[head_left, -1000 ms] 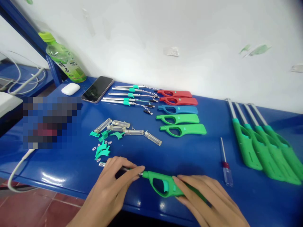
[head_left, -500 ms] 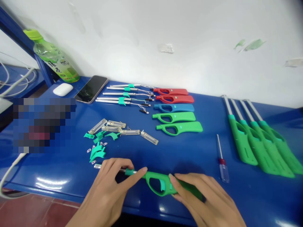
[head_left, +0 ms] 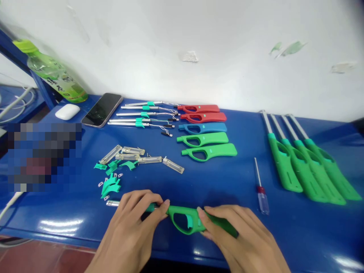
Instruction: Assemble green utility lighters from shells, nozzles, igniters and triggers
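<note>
A green stick lighter (head_left: pixel 186 222) lies sideways across the front of the table, between both hands. My left hand (head_left: pixel 133 223) is closed around its metal tube (head_left: pixel 113 203), thumb and forefinger pinching where the tube meets the handle. Behind those fingers a teal collar (head_left: pixel 151 207) shows in part. My right hand (head_left: pixel 241 231) grips the handle's rear, its thumb on the side near a small teal window; the palm hides the end. Inside the finger loop a teal trigger (head_left: pixel 189 220) is visible. Nearest the left hand are loose teal pieces (head_left: pixel 110 186) with tiny white parts.
Clear fuel tanks (head_left: pixel 150 160), metal tubes with wires (head_left: pixel 132 114) and red (head_left: pixel 203 117), blue (head_left: pixel 203 128) and green handles (head_left: pixel 209 152) lie behind. Rightward are a screwdriver (head_left: pixel 262 199) and several finished-looking lighters (head_left: pixel 287 167). A phone (head_left: pixel 102 110), white case (head_left: pixel 67 112) and bottle (head_left: pixel 58 77) stand left.
My left thumb and forefinger have come closer together over the joint between tube and handle. The right hand keeps its grip. The table's things appear slightly further left as the view shifted.
</note>
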`<action>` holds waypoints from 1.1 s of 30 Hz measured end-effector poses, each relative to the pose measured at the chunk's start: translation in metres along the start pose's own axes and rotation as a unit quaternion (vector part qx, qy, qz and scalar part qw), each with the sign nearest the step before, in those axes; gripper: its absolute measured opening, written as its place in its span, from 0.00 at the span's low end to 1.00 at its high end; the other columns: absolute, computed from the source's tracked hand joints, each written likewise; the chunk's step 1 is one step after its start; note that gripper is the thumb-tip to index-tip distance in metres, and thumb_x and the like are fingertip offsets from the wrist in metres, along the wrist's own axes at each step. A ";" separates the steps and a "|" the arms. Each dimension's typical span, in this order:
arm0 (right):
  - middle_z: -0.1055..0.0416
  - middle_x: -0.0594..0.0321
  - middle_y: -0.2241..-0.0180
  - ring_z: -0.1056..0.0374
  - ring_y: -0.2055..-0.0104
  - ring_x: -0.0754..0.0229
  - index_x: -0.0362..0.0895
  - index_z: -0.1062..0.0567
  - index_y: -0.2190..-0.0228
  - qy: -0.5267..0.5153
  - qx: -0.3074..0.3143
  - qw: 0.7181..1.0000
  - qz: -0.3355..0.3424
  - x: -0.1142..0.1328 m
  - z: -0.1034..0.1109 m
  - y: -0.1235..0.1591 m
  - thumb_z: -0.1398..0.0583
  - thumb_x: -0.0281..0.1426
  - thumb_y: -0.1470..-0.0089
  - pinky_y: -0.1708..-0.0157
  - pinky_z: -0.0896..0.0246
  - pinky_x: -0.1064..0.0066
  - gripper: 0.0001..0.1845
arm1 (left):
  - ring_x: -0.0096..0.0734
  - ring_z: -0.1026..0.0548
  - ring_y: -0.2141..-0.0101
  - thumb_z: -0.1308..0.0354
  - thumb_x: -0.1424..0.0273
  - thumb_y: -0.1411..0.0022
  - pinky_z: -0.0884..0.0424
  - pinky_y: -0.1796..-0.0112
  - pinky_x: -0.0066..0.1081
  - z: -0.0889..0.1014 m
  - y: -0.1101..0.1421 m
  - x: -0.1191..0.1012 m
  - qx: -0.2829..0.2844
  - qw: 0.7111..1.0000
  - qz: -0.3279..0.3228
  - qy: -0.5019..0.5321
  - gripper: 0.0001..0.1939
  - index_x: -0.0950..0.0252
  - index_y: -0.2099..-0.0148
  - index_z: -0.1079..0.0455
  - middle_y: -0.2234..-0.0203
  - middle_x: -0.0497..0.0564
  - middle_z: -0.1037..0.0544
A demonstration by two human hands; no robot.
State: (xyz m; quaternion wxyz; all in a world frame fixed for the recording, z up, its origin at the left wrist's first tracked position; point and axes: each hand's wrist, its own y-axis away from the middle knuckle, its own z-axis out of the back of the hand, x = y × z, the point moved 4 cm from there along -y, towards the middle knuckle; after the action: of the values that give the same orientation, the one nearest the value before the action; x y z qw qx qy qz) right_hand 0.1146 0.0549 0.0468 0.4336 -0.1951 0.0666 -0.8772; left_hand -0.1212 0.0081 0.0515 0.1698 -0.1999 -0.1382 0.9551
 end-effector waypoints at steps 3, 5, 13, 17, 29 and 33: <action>0.18 0.57 0.54 0.20 0.57 0.54 0.49 0.24 0.39 -0.010 0.000 1.000 -0.008 0.000 0.000 -0.001 0.41 0.30 0.30 0.64 0.23 0.65 0.20 | 0.40 0.29 0.51 0.49 0.86 0.30 0.33 0.51 0.39 0.000 0.003 -0.003 0.008 0.999 -0.021 -0.046 0.20 0.67 0.43 0.25 0.54 0.55 0.22; 0.18 0.57 0.54 0.20 0.55 0.53 0.50 0.23 0.40 -0.014 -0.009 1.000 -0.013 0.000 0.000 0.000 0.41 0.30 0.29 0.63 0.23 0.64 0.20 | 0.41 0.29 0.49 0.48 0.86 0.30 0.34 0.49 0.41 -0.001 0.006 -0.003 0.027 0.997 -0.031 -0.069 0.21 0.68 0.41 0.26 0.53 0.56 0.23; 0.21 0.52 0.52 0.22 0.54 0.53 0.51 0.30 0.33 -0.031 -0.001 0.999 -0.036 0.001 -0.004 0.007 0.42 0.30 0.29 0.63 0.23 0.64 0.26 | 0.42 0.31 0.48 0.49 0.89 0.31 0.33 0.48 0.41 -0.003 0.010 -0.004 0.027 0.998 -0.032 -0.053 0.23 0.70 0.39 0.29 0.51 0.58 0.26; 0.21 0.53 0.54 0.22 0.56 0.54 0.51 0.25 0.38 -0.026 -0.030 0.997 -0.059 0.002 -0.002 0.002 0.46 0.32 0.26 0.63 0.23 0.65 0.20 | 0.41 0.31 0.49 0.51 0.91 0.31 0.32 0.50 0.40 -0.006 0.009 -0.006 0.005 0.999 -0.024 -0.044 0.24 0.70 0.39 0.29 0.51 0.58 0.27; 0.23 0.52 0.54 0.27 0.56 0.52 0.48 0.24 0.40 -0.011 -0.046 0.998 -0.045 -0.005 -0.009 -0.002 0.47 0.27 0.27 0.62 0.24 0.59 0.20 | 0.42 0.34 0.48 0.50 0.86 0.28 0.30 0.50 0.42 -0.016 0.009 -0.007 0.046 0.999 0.001 -0.026 0.30 0.62 0.29 0.36 0.48 0.57 0.30; 0.23 0.53 0.54 0.27 0.56 0.52 0.47 0.24 0.41 -0.013 -0.053 0.997 -0.046 -0.005 -0.008 -0.003 0.46 0.26 0.27 0.62 0.25 0.59 0.20 | 0.42 0.34 0.47 0.47 0.77 0.24 0.30 0.48 0.42 -0.017 0.005 -0.007 0.039 0.999 -0.001 0.016 0.22 0.65 0.31 0.35 0.47 0.58 0.31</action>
State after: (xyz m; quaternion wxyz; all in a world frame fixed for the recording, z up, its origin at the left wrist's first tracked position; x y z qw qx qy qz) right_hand 0.1121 0.0604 0.0386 0.3827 -0.2319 0.0983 -0.8889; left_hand -0.1095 0.0041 0.0374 0.1807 -0.2081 -0.0985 0.9562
